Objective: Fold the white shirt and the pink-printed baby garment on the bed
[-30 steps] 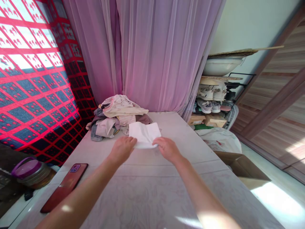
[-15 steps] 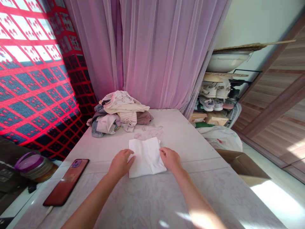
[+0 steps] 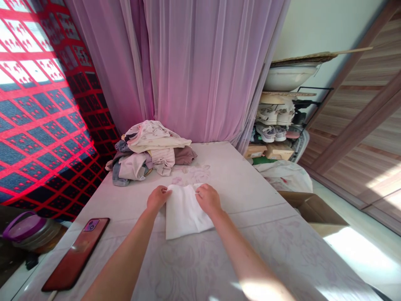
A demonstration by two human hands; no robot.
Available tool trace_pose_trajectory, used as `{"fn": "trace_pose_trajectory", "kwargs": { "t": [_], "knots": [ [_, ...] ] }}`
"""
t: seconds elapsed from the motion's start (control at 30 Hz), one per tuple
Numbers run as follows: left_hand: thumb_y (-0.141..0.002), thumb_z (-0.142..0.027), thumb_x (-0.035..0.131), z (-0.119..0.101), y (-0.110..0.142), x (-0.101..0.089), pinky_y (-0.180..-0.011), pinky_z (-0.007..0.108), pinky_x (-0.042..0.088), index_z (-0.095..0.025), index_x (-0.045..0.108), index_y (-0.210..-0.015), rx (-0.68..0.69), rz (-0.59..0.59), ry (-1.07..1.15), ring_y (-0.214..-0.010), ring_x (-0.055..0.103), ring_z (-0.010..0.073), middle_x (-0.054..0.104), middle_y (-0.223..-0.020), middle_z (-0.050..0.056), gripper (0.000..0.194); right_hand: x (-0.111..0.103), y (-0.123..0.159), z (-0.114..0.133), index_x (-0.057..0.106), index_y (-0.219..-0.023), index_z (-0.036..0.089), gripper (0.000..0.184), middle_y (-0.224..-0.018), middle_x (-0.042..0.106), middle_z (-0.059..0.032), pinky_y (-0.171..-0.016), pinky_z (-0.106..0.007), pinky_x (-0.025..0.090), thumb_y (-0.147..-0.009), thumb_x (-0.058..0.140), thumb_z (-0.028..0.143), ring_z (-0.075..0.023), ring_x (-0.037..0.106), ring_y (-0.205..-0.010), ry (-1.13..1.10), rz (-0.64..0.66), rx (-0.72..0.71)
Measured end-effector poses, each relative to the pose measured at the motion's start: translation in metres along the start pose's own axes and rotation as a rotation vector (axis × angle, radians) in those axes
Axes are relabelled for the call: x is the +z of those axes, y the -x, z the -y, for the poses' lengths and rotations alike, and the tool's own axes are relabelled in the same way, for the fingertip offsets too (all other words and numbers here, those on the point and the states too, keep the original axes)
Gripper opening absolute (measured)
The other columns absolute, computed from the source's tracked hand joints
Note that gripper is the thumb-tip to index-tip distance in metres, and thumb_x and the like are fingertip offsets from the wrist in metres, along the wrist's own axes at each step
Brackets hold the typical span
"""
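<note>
A folded white cloth garment (image 3: 185,217) lies on the pale patterned table cover (image 3: 257,234) in front of me; its exact kind does not show. My left hand (image 3: 157,198) pinches its far left corner between thumb and fingers. At the far right corner, my right hand (image 3: 209,197) is closed on the edge, with some fingertips hidden by the hand itself. The near part of the cloth rests flat, slightly wrinkled at the right.
A heap of clothes (image 3: 150,152) sits at the back left. A red phone (image 3: 77,253) with a cable lies at the left, near a purple-lidded jar (image 3: 34,232). Beyond the right edge stand an open cardboard box (image 3: 313,211) and a shoe rack (image 3: 278,121). A purple curtain (image 3: 200,75) hangs behind.
Both hands have moved to the cloth's far corners. The left hand, loosely at the left edge before, now pinches the corner; the right slid up from the right edge. The view shifted slightly.
</note>
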State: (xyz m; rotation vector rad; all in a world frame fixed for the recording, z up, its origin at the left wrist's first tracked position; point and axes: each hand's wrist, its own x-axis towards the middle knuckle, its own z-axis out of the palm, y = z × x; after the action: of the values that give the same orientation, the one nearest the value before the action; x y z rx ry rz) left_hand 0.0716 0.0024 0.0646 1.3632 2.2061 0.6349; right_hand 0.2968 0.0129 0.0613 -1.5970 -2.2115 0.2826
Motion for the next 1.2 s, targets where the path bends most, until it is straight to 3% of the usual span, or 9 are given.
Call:
{"fn": "trace_pose_trajectory", "kwargs": {
  "t": [0.07,0.17,0.27,0.43,0.53,0.67,0.9,1.1,1.2],
  "knots": [
    [-0.078,-0.035,0.057,0.005,0.002,0.001,-0.062,0.026,0.040,-0.022,0.062,-0.085,0.019,-0.003,0.027,-0.078,0.066,0.0190,0.071,-0.088,0.002,0.015,0.006,0.013,0.003,0.067,-0.090,0.022,0.016,-0.103,0.067,-0.0043,-0.087,-0.028,0.039,-0.085,0.051,0.019,-0.0184,0.058,-0.099,-0.001,0.001,-0.140],
    [-0.080,-0.032,0.054,0.012,0.005,0.003,-0.063,0.024,0.040,-0.023,0.060,-0.082,0.054,-0.016,0.060,-0.077,0.063,0.0164,0.069,-0.083,-0.001,0.011,0.015,0.027,0.003,0.065,-0.091,0.021,0.019,-0.105,0.068,-0.0049,-0.089,-0.028,0.039,-0.084,0.050,0.014,-0.0181,0.058,-0.100,-0.033,0.020,-0.180],
    [-0.080,-0.035,0.057,0.014,0.004,0.004,-0.064,0.024,0.040,-0.022,0.060,-0.086,0.059,-0.019,0.079,-0.078,0.063,0.0168,0.069,-0.083,0.000,0.015,0.018,0.030,0.002,0.064,-0.095,0.021,0.019,-0.104,0.069,-0.0055,-0.087,-0.027,0.039,-0.085,0.049,0.014,-0.0178,0.060,-0.098,-0.050,0.026,-0.099],
    [-0.077,-0.038,0.062,0.005,0.000,0.006,-0.061,0.025,0.039,-0.022,0.054,-0.121,0.070,-0.026,0.096,-0.075,0.063,0.0173,0.067,-0.082,0.000,0.048,0.006,0.015,-0.002,0.064,-0.103,0.025,0.021,-0.094,0.072,-0.0013,-0.074,-0.024,0.040,-0.091,0.047,0.025,-0.0163,0.063,-0.083,-0.107,0.015,0.101],
    [-0.081,-0.034,0.055,0.004,0.001,0.008,-0.060,0.024,0.038,-0.026,0.052,-0.127,0.118,-0.032,0.110,-0.070,0.061,0.0145,0.064,-0.076,-0.004,0.046,-0.002,0.005,-0.011,0.065,-0.099,0.023,0.023,-0.092,0.071,-0.0021,-0.072,-0.023,0.039,-0.092,0.042,0.022,-0.0159,0.063,-0.084,-0.107,-0.074,0.196],
    [-0.082,-0.032,0.051,0.011,0.004,0.012,-0.060,0.023,0.039,-0.024,0.060,-0.114,0.144,-0.036,0.129,-0.066,0.058,0.0137,0.061,-0.071,-0.004,0.034,0.000,-0.001,-0.018,0.066,-0.090,0.019,0.021,-0.098,0.070,-0.0064,-0.078,-0.024,0.038,-0.089,0.045,0.015,-0.0171,0.061,-0.093,-0.034,-0.110,0.210],
    [-0.080,-0.029,0.052,0.016,0.006,0.014,-0.060,0.023,0.038,-0.023,0.062,-0.100,0.134,-0.047,0.160,-0.066,0.059,0.0134,0.064,-0.073,-0.004,0.023,0.016,0.009,-0.011,0.064,-0.094,0.021,0.020,-0.107,0.068,-0.0060,-0.089,-0.029,0.033,-0.094,0.044,0.019,-0.0183,0.054,-0.109,0.074,-0.107,-0.059],
    [-0.081,-0.029,0.052,0.014,0.009,0.012,-0.059,0.023,0.037,-0.023,0.060,-0.094,0.125,-0.034,0.172,-0.064,0.059,0.0129,0.064,-0.070,-0.005,0.016,0.018,0.004,-0.015,0.063,-0.096,0.021,0.021,-0.097,0.069,-0.0049,-0.087,-0.029,0.033,-0.095,0.042,0.020,-0.0179,0.057,-0.102,0.074,-0.030,-0.042],
    [-0.082,-0.030,0.050,0.014,0.009,0.012,-0.059,0.023,0.038,-0.024,0.058,-0.092,0.126,-0.028,0.177,-0.064,0.059,0.0128,0.065,-0.071,-0.005,0.014,0.015,0.000,-0.019,0.061,-0.100,0.019,0.023,-0.097,0.069,-0.0055,-0.083,-0.028,0.035,-0.095,0.039,0.019,-0.0174,0.059,-0.097,0.040,-0.030,0.091]
  ]
}}
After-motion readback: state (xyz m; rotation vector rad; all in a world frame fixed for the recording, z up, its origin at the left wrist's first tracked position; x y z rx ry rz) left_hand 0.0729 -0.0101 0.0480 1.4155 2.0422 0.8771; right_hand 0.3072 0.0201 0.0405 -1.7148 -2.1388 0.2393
